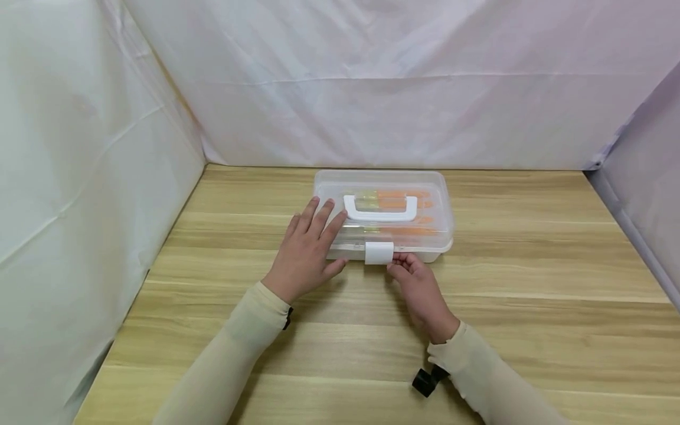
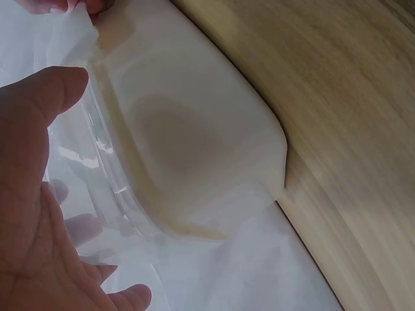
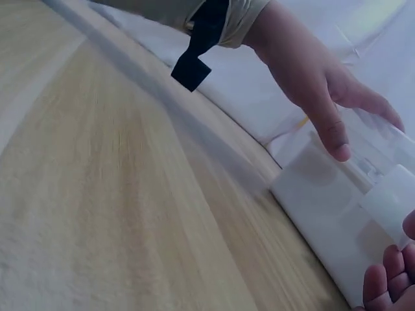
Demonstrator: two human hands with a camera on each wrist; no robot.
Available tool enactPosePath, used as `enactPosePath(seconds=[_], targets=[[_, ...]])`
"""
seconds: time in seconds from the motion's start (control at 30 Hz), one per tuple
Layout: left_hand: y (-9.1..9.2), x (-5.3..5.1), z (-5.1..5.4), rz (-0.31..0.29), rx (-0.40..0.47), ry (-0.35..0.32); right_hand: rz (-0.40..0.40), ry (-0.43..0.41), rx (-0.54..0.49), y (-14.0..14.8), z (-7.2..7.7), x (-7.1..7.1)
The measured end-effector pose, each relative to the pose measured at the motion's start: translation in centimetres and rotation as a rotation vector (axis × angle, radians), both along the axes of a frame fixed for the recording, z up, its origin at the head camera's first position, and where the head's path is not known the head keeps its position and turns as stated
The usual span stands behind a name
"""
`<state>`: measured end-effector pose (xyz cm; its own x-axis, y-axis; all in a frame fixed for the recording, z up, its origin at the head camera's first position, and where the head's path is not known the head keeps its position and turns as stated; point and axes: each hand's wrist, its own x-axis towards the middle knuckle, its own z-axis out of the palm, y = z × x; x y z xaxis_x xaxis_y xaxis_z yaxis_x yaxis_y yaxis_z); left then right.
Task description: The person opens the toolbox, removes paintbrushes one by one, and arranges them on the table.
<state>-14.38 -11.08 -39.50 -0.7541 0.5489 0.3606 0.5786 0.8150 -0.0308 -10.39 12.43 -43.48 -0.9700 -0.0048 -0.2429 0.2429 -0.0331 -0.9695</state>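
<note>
A clear-lidded plastic box [image 1: 385,179] sits with its lid down at the back of the table. Its white carry handle [image 1: 379,216] lies flat on top, and a white latch [image 1: 379,252] is at the front. Several orange-handled items [image 1: 395,230] show dimly through the lid. My left hand [image 1: 305,254] rests its spread fingers on the lid's left part, its thumb near the front edge. At the latch's right edge, my right hand [image 1: 422,292] pinches the flap between thumb and curled fingers. The right wrist view shows the latch [image 3: 392,201] beside those fingers.
The box stands on a wood-grain table [image 1: 531,265]. White cloth walls [image 1: 398,88] enclose its back and sides. A black strap piece [image 1: 424,382] hangs from my right wrist over the tabletop.
</note>
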Motion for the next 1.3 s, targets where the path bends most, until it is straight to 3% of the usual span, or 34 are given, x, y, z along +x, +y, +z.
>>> enactPosePath(seconds=[0.17,0.37,0.67,1.3], targets=[[0.1,0.0,0.1,-0.001,0.001,-0.012,0.019,0.005,0.042,0.3,-0.1,0.0],[0.0,0.0,0.1,0.000,0.005,-0.017,0.035,0.005,0.020,0.6,0.1,0.3],[0.0,-0.1,0.0,-0.001,0.010,-0.007,0.127,0.000,0.040,1.3,0.7,0.8],[0.1,0.0,0.0,0.000,0.018,0.008,0.134,0.036,0.044,1.4,1.2,1.0]])
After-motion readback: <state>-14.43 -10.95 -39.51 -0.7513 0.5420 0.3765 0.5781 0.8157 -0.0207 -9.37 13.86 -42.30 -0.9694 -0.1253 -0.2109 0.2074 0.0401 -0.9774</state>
